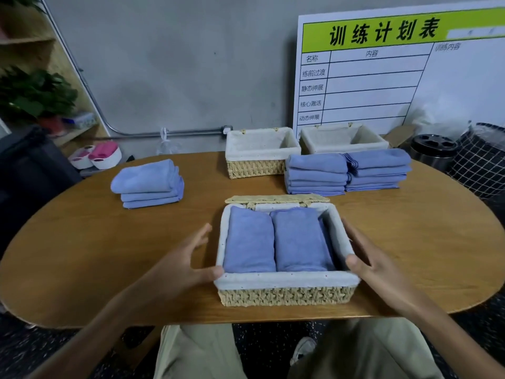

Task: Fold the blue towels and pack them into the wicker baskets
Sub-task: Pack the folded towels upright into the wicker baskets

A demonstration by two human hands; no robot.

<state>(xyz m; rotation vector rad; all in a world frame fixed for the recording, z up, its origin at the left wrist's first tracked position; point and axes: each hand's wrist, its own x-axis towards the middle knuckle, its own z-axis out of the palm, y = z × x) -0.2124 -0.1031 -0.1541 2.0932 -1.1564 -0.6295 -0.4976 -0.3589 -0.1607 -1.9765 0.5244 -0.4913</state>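
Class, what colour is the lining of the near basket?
White with tiny dots, seen in the head view: near basket's lining.

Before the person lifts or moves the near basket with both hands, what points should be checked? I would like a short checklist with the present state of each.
1. Near basket holds its towels: ok, two folded blue towels lie side by side inside.
2. Left hand at the basket's left side: ok, thumb on the rim.
3. Right hand at the right side: ok, thumb on the rim.
4. Firm grip: cannot tell, fingers look relaxed.
5. Lid: not ok if closing is needed, it lies open behind.
6. Empty baskets at the back ready: ok.
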